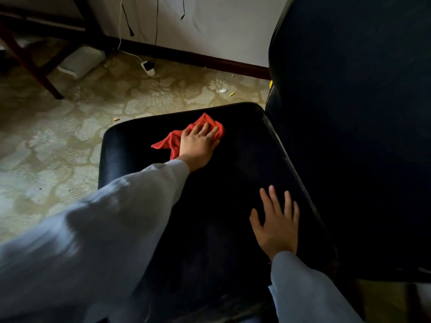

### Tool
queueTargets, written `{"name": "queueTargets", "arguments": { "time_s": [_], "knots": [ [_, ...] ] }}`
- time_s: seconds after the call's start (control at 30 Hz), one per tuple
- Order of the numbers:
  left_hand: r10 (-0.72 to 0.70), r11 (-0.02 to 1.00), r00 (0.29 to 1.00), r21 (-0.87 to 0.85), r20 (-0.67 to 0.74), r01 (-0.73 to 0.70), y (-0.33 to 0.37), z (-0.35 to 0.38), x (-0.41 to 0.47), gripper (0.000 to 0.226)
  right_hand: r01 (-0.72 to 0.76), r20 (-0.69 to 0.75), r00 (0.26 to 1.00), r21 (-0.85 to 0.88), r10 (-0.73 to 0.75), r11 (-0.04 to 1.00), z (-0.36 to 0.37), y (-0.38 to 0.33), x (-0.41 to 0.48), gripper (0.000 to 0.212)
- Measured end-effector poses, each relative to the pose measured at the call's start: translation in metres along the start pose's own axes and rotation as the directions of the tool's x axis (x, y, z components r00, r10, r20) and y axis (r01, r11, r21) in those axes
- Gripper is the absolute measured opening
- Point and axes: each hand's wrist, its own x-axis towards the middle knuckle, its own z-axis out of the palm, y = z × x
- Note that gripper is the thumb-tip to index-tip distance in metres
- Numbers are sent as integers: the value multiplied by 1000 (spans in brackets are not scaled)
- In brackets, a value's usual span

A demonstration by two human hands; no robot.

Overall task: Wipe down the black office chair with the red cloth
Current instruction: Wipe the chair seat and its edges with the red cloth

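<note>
The black office chair's seat (233,173) fills the middle of the head view, with its tall backrest (354,127) rising on the right. The red cloth (170,142) lies crumpled on the far part of the seat. My left hand (199,145) presses flat on top of the cloth, fingers pointing away from me, and covers part of it. My right hand (277,223) rests flat on the seat's near right side, close to the seam with the backrest, fingers spread and holding nothing.
A patterned carpet (70,136) lies to the left and beyond the chair. A dark wooden table leg (30,64) stands at the far left. A white charger (148,67) with cables lies by the baseboard. Small scraps (222,90) dot the carpet.
</note>
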Motion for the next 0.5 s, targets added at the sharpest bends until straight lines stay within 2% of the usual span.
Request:
{"name": "queueTargets", "arguments": {
  "time_s": [0.13,0.4,0.5],
  "knots": [
    [137,990,989,28,52,-139,12,-4,-31,51,-2,2,1000,26,2,1000,-1,-3,-1,74],
    [275,958,949,38,155,-284,36,-2,-111,53,-25,22,999,-12,25,1000,-7,-9,0,70],
    [375,922,909,29,182,-387,32,-6,-132,52,-31,27,999,-34,32,999,-9,-11,0,66]
  ]
}}
